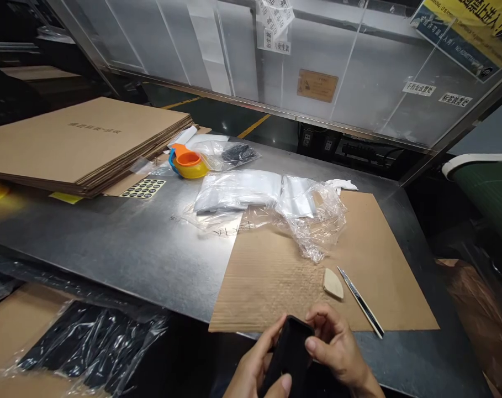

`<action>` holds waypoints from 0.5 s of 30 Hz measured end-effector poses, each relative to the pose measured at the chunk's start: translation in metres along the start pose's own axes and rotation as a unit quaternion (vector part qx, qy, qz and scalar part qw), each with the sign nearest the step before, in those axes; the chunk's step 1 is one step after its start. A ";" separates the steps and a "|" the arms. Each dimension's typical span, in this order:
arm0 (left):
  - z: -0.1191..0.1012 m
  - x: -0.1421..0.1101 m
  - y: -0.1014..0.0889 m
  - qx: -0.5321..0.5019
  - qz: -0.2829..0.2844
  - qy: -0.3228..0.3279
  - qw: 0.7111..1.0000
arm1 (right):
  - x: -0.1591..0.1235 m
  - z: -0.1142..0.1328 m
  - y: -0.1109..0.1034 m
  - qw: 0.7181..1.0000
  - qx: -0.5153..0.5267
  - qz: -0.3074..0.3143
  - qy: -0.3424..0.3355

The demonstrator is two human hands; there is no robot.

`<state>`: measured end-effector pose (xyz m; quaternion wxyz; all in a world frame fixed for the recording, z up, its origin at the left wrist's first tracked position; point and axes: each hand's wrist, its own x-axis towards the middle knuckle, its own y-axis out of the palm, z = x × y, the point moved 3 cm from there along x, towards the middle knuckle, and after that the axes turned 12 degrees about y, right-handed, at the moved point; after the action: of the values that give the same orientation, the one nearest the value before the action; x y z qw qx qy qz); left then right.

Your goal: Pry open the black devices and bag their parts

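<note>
Low in the head view, a black case (pixel 294 345) with rounded corners and a raised rim, like a phone case, is held up in front of the table edge. My left hand (pixel 257 362) is closed round its left side, with the thumb across its lower face. At the case's upper right corner, my right hand (pixel 336 345) has its thumb and curled forefinger against the edge. Just beyond, a pale wedge-shaped block (pixel 333 284) and a slim utility knife (pixel 360 301) lie on a flat cardboard sheet (pixel 271 276). The lower end of the case is out of frame.
Clear plastic bags with white sleeves (pixel 242 190) lie across the metal table (pixel 151 249). Behind them stands an orange and yellow tape holder (pixel 188 161). Stacked cardboard (pixel 89 132) fills the left, near a sticker sheet (pixel 143 188). Bagged black items (pixel 89 348) sit lower left.
</note>
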<state>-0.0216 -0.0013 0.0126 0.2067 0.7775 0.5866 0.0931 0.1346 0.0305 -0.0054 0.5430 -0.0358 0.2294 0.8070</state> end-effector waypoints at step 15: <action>0.016 0.019 0.001 -0.267 -0.048 -0.198 0.942 | -0.010 0.007 -0.052 0.840 -0.422 -0.334 -0.070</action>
<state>-0.0093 0.0133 -0.0029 0.5227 0.6672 0.5245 0.0805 0.1859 0.0408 -0.0131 0.7266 -0.2794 -0.1975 0.5958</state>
